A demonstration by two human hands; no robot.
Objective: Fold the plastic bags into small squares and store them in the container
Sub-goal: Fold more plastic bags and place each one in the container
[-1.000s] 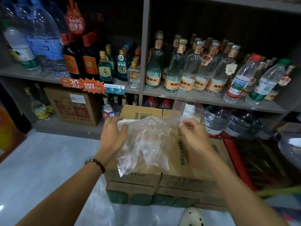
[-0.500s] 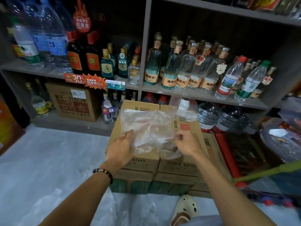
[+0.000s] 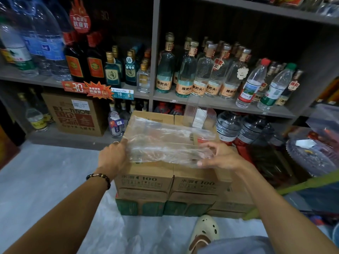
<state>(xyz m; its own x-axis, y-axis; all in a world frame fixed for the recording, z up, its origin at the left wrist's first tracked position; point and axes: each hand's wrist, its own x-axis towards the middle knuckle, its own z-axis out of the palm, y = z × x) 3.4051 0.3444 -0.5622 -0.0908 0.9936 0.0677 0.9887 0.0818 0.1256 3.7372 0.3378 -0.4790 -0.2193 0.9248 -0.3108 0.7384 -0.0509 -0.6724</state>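
Note:
A clear plastic bag (image 3: pixel 165 142) lies spread flat on top of a stack of cardboard boxes (image 3: pixel 146 182). My left hand (image 3: pixel 113 156) holds the bag's left edge, fingers curled over it. My right hand (image 3: pixel 218 156) pinches the bag's right end near the front corner, thumb and fingers bent round the film. A small clear plastic container (image 3: pixel 200 116) with something white inside stands on the boxes just behind the bag, at the right.
Grey shelves (image 3: pixel 201 101) behind the boxes hold many glass and plastic bottles. A brown carton (image 3: pixel 75 114) sits on the low shelf at left. More clear plastic (image 3: pixel 113 231) lies on the grey floor beside a cream clog (image 3: pixel 205 230). Large water jugs (image 3: pixel 229 125) stand right of the boxes.
The bag hung crumpled in the air between my hands; both hands have lowered it and drawn it out flat and wide on the box top.

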